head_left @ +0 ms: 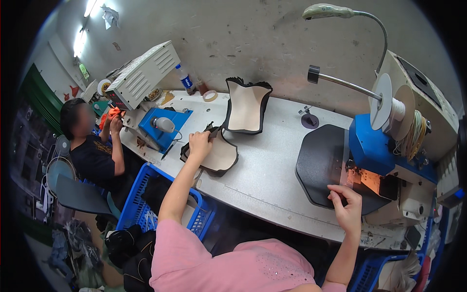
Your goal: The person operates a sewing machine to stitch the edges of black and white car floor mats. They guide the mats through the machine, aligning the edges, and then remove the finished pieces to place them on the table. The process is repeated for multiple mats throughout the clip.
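Note:
On the left part of the worktable lies a stack of beige pieces with black edges [220, 155]. My left hand [198, 145] reaches over it, fingers closed on the black corner of a piece at its top. A second, taller stack of beige-faced, black-edged pieces [247, 106] stands just behind. My right hand [348, 210] is at the front of the blue-headed sewing machine [372, 146], by its lit work area. Its thumb and forefinger come together near the lower end of a clear strip [346, 178]; what they hold, if anything, cannot be made out.
A black board [318, 168] extends left of the machine. Thread spools [389, 103] and a bendable lamp [331, 10] rise above it. Blue crates [197, 214] stand below the table's front edge. At far left a person [92, 146] handles orange material at another machine [146, 73].

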Motion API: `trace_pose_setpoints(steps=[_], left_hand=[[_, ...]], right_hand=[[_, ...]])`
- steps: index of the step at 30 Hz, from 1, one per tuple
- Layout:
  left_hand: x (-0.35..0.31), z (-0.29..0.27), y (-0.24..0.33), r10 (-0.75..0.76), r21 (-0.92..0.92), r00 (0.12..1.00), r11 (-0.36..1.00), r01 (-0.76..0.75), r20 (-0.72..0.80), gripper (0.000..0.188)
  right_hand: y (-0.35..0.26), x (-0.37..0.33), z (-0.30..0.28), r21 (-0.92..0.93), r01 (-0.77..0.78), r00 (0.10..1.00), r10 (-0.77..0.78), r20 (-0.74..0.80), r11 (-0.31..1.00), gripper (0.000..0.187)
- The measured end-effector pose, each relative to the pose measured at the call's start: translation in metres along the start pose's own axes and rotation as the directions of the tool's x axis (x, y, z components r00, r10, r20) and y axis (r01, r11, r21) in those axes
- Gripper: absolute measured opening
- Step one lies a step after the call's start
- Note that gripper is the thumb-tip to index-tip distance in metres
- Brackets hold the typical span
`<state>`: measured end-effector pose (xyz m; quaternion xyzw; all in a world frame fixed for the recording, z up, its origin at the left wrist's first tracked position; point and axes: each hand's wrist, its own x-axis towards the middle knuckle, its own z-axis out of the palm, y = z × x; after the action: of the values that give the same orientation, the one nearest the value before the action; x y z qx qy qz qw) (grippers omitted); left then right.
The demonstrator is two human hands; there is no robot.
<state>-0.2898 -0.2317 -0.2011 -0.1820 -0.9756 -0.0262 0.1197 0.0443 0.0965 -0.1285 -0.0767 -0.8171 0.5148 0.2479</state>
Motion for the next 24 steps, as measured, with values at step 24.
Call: trace_pose_setpoints(steps=[24], left_hand=[[0.017,-0.002,0.060,0.317,-0.057,0.789,0.913,-0.405,-0.527,0.043]], right_hand=[[0.001,0.001,-0.001,0.007,-0.001,1.000,0.001,0.013,1.000,0.015]])
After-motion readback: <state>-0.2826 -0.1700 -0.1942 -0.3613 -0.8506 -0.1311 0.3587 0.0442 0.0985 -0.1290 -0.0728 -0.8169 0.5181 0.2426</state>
